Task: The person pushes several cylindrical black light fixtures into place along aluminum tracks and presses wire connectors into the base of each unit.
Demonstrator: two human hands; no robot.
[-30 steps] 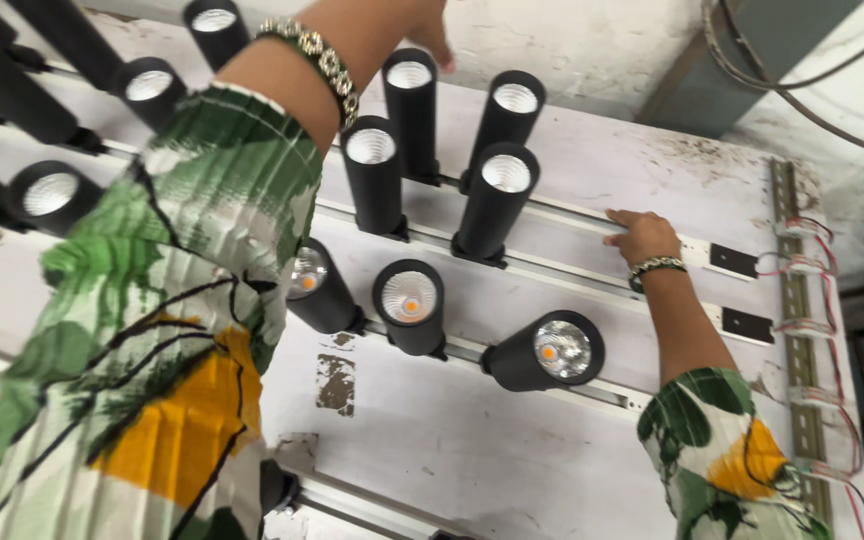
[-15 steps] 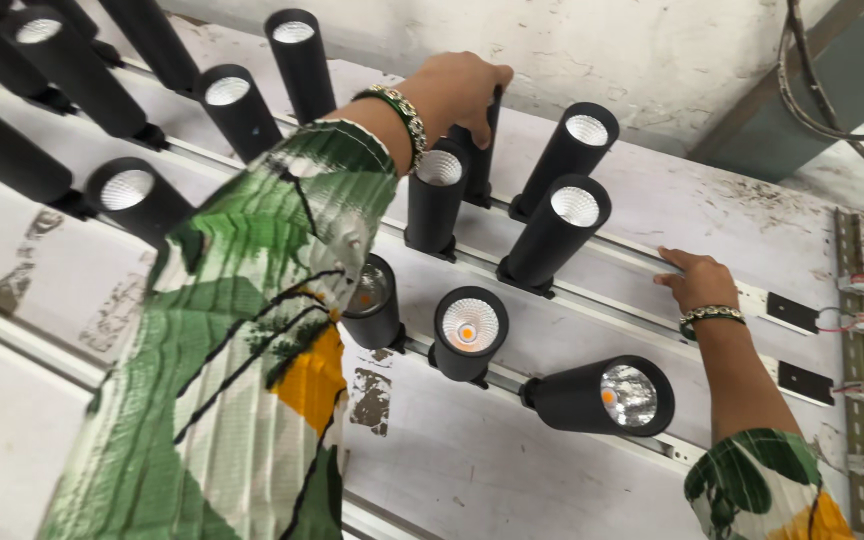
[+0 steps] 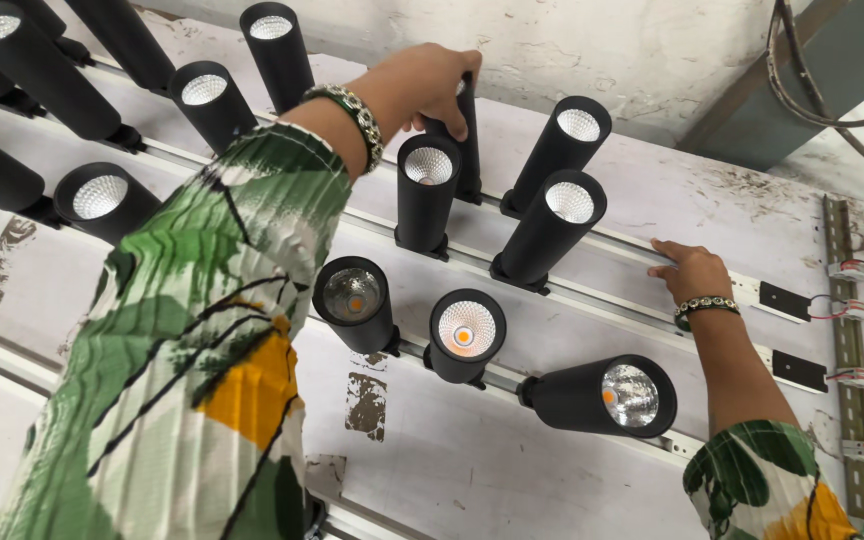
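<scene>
Left hand [image 3: 430, 88] wrapped around a black cylindrical track spotlight [image 3: 466, 150] on the upper rail [image 3: 592, 238], fingers closed over its top end. Right hand [image 3: 690, 270] flat, fingers loosely together, resting on the same rail well to the right. Best turned gently, steadied at the base, clear of the neighbouring spotlight [image 3: 426, 190].

The setting was a lighting workshop or test station. A worn white board [image 3: 552, 470] with chipped paint carried parallel metal tracks [image 3: 592, 240], and many identical black cylindrical track lights [image 3: 548, 228] were mounted along them, several lit. A metal rail [image 3: 852, 350] at the board's right edge held terminals with red and white wiring [image 3: 857, 275]. Loose cables [image 3: 802, 90] hung against a rough, stained plaster wall [image 3: 612, 50] behind.
</scene>
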